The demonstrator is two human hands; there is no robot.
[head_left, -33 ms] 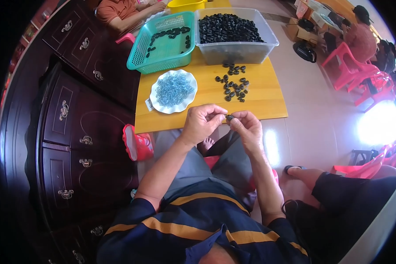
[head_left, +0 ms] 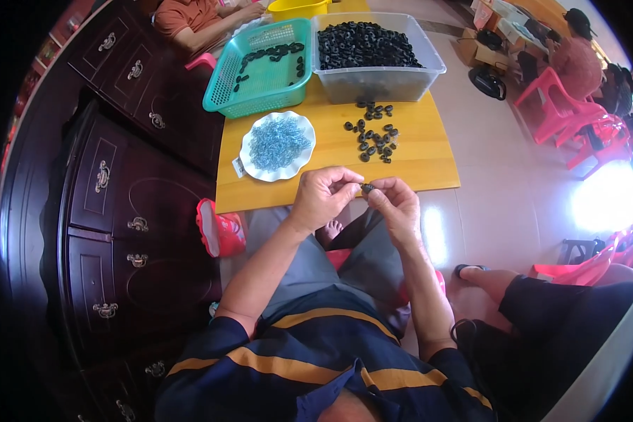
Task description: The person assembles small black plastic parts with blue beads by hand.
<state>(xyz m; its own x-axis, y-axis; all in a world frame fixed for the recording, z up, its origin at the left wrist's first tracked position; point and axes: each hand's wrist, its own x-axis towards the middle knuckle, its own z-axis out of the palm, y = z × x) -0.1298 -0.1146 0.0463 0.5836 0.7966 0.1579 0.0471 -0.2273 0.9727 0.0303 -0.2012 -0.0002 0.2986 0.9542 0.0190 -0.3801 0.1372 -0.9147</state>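
Observation:
My left hand (head_left: 322,197) and my right hand (head_left: 397,204) meet just in front of the near edge of the yellow wooden table (head_left: 429,165). Together their fingertips pinch one small black ring (head_left: 366,188). A loose pile of the same black rings (head_left: 373,137) lies on the table beyond my right hand. To its left a white scalloped plate (head_left: 252,169) holds several small bluish metal pieces. Further back, a clear plastic bin (head_left: 376,81) is full of black rings, and a teal basket (head_left: 260,91) holds a few.
A dark wooden cabinet (head_left: 105,197) with metal handles runs along the left. A red sandal (head_left: 218,228) lies under the table edge. Another person in orange (head_left: 204,17) sits at the far side. A person's leg (head_left: 541,309) is at my right, with pink chairs (head_left: 563,105) beyond.

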